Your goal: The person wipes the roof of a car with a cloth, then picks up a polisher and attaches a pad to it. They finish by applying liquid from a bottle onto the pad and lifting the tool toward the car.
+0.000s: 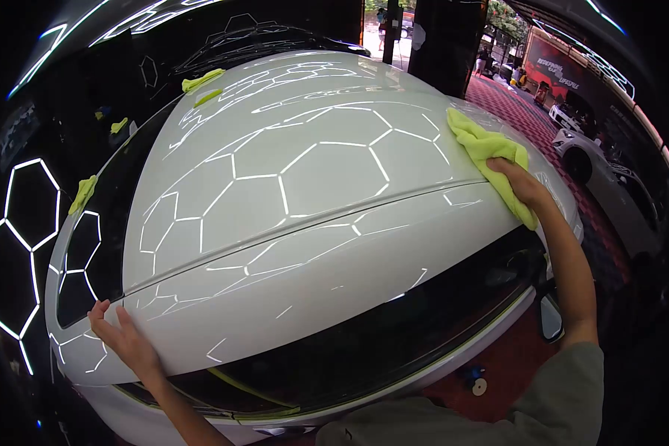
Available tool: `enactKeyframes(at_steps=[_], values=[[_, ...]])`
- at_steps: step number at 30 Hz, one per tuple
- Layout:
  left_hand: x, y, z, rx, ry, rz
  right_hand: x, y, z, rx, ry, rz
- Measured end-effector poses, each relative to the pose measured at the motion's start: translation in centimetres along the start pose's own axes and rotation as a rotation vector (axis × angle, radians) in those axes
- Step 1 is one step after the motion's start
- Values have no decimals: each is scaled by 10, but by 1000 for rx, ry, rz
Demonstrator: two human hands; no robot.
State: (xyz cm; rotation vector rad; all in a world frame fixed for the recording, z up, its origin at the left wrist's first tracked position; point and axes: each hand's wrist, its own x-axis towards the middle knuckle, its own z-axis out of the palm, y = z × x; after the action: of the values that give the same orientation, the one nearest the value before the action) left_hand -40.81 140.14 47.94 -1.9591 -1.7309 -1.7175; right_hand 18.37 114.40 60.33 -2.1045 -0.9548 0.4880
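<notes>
A glossy white car's roof [334, 171] spreads out below me, with hexagon lights mirrored in it. At its right end, my right hand [519, 182] grips a folded yellow-green microfiber cloth [479, 141], which lies against the roof. My left hand [128, 343] is at the roof's near left corner, fingers apart and holding nothing; it appears to rest on the white bodywork beside the dark rear glass [100, 245]. A thin seam runs along the roof between the two hands.
More yellow-green cloths lie on the car: one at the roof's far edge [202, 80] and one by the rear glass [83, 195]. A small green applicator pad [209, 97] sits nearby. The side mirror [551, 318] juts out at right. Another car [609, 178] stands beyond.
</notes>
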Motion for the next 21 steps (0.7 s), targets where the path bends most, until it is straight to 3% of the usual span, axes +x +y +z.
enactKeyframes(at_steps=[3,8,15,21], values=[[1,-9,2,20,-3,3,6,49,-40,196,127,160],[2,-27,6,10,12,-27,44,121,-77,280,153,167],[16,-60,9,-6,46,-22,109,109,-88,271,36,123],[17,-62,3,33,57,3,239,127,-100,486,-51,-4]])
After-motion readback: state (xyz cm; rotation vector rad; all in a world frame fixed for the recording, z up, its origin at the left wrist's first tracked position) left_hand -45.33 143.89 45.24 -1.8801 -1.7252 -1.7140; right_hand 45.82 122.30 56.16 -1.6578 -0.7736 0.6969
